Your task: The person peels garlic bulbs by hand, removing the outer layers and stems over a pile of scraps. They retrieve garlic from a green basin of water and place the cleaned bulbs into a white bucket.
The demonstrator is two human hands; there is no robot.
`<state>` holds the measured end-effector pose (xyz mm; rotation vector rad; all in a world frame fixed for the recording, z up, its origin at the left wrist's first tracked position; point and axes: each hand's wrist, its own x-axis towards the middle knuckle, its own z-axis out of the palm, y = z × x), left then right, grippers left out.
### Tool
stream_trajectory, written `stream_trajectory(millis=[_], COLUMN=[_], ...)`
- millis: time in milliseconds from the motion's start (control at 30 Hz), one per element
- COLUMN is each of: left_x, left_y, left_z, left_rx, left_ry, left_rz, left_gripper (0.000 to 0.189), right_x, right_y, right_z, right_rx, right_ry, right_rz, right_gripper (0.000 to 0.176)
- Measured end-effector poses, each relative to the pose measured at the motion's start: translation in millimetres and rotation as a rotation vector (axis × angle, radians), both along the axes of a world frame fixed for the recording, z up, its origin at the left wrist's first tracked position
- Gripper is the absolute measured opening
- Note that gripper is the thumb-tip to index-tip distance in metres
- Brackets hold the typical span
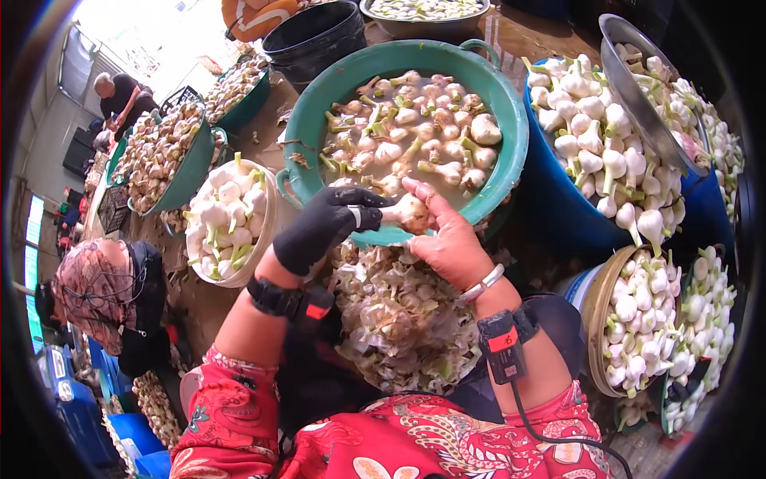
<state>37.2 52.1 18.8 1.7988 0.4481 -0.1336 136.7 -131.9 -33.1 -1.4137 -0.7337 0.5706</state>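
My left hand [323,225] wears a black glove and pinches the stem end of a garlic bulb [408,212]. My right hand [447,235] is bare, with a silver bracelet, and cups the same bulb from the right. Both hands hover over the near rim of a big green basin [511,112] filled with murky water and floating garlic bulbs with cut stalks. Below my hands a heap of garlic skins and trimmings [399,319] fills a bowl in my lap.
A blue tub [558,215] of peeled white garlic stands right, with a metal bowl [630,80] on it. Baskets of cleaned garlic sit at right [638,319] and left [231,215]. A black bucket [315,36] stands behind. A person in a headscarf [104,291] sits left.
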Motion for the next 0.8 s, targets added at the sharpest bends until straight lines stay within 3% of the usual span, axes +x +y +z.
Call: stream_trajectory(millis=[67,133,233,300,367,500,567,800], left_x=[-18.7,-28.7,-31.4,-27.9,-29.2,-32.6,-35.4,-28.7], left_y=[-19.4,-30.6,-41.4,-41.5,-41.8,-40.2,-40.2,-49.6], left_z=[3.0,-7.1,-21.1,-25.6,-28.9,-22.0,-17.5,-13.2], left_rx=[-0.389,-0.651,-0.662,-0.624,-0.587,-0.699,-0.664,-0.676], left_ry=[-0.192,-0.285,-0.322,-0.331,-0.337,-0.317,-0.355,-0.323], left_rz=[0.131,0.242,0.331,0.358,0.382,0.340,0.314,0.419], left_gripper=[0.039,0.045,0.041,0.039,0.037,0.030,0.027,0.032], right_x=[-4.7,-9.6,-22.1,-29.9,-33.0,-28.6,-26.6,-31.2], right_y=[-0.3,-0.5,5.4,10.1,8.8,3.8,3.6,3.9], right_z=[14.2,16.9,6.3,0.8,2.0,3.0,3.6,4.0], right_rx=[0.149,0.142,0.174,0.202,0.214,0.140,0.257,0.171], right_ry=[0.373,0.381,0.400,0.208,0.220,0.409,0.756,0.411], right_rz=[0.137,0.145,0.149,0.065,0.048,0.027,0.076,0.011], right_gripper=[0.057,0.056,0.057,0.058,0.057,0.053,0.052,0.052])
